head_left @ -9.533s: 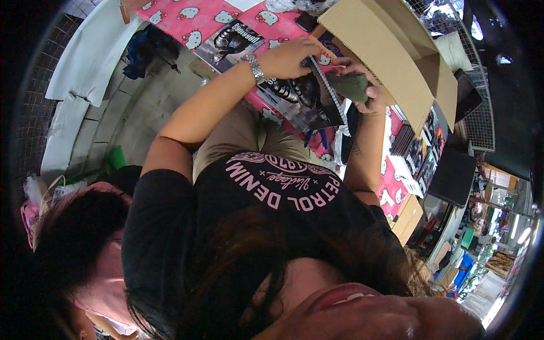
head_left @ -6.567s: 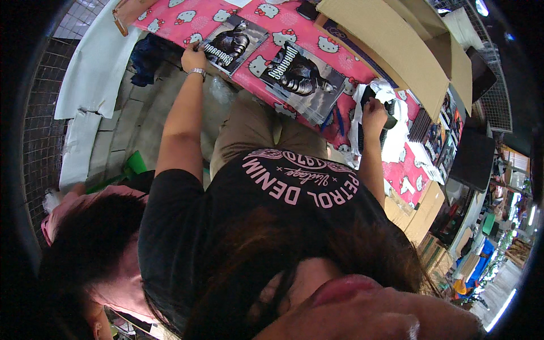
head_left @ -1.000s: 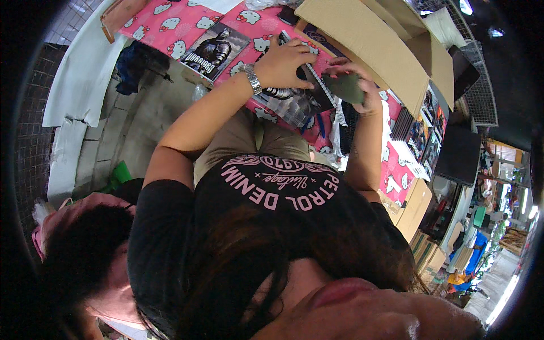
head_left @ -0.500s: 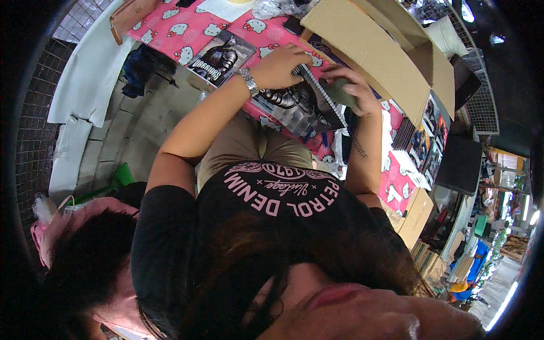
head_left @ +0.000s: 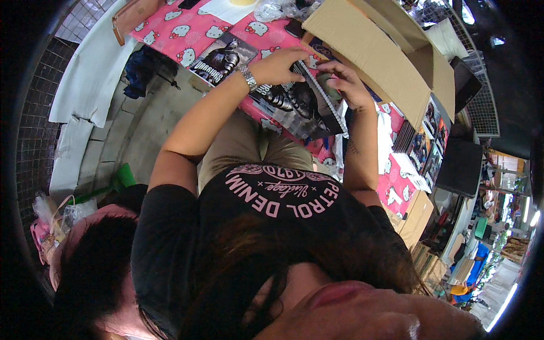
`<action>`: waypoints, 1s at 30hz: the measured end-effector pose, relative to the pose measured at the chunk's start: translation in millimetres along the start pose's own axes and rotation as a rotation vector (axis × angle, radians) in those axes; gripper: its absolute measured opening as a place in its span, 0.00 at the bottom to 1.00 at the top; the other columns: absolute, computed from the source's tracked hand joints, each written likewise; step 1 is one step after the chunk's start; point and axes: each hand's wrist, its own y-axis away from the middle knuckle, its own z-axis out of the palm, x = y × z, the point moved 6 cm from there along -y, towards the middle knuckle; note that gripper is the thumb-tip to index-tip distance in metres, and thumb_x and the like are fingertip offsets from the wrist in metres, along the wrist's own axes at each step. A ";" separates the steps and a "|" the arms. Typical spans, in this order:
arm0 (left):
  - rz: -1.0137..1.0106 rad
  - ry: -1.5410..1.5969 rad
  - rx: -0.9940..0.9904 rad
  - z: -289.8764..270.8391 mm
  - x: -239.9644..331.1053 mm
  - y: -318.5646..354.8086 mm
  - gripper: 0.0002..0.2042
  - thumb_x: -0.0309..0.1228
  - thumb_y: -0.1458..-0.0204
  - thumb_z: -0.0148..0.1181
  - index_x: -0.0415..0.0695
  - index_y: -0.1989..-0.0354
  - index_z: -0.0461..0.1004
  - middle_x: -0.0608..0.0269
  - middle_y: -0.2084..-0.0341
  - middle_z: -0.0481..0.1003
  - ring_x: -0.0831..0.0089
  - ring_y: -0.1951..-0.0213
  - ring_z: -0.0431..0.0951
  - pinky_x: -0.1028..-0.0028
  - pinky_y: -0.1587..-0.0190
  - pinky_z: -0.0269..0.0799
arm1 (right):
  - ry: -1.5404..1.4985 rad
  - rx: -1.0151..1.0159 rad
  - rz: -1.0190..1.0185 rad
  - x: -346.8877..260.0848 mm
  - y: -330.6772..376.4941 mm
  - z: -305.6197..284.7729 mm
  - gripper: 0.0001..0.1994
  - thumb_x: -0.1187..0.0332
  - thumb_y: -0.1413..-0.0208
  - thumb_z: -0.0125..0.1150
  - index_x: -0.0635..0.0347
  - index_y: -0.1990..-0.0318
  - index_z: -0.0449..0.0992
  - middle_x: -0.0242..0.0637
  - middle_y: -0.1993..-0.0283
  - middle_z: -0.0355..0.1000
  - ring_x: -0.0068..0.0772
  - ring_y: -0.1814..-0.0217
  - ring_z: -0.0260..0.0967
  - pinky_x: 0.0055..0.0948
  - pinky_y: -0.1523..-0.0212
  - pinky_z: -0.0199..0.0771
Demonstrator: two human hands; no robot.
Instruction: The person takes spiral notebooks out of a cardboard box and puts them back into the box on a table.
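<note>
A spiral notebook with a dark armoured figure on its cover lies tilted on the table before me, its wire binding on the right. My left hand, a metal watch on its wrist, grips the notebook's far edge at the top of the binding. Just right of the binding, my right hand has its fingers bent over a grey-green thing whose kind I cannot make out. A similar notebook lies flat beyond my left wrist.
An open cardboard box stands beyond my right hand. More dark-covered notebooks are stacked to the right on the pink patterned tablecloth. A pink pouch lies far left, near crumpled clear plastic.
My right hand has shifted slightly, its fingers now nearer the top of the binding. The grey-green thing has moved left and away from me. My left hand stays on the notebook.
</note>
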 end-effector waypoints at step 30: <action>-0.341 0.243 0.480 -1.9 -8.7 48.7 0.11 0.31 0.50 0.63 0.43 0.59 0.78 0.54 0.67 0.78 0.63 0.69 0.78 0.70 0.66 0.72 | 1.292 0.622 0.483 176.6 152.1 63.7 0.33 0.55 0.51 0.61 0.66 0.40 0.64 0.55 0.45 0.68 0.54 0.47 0.67 0.46 0.48 0.67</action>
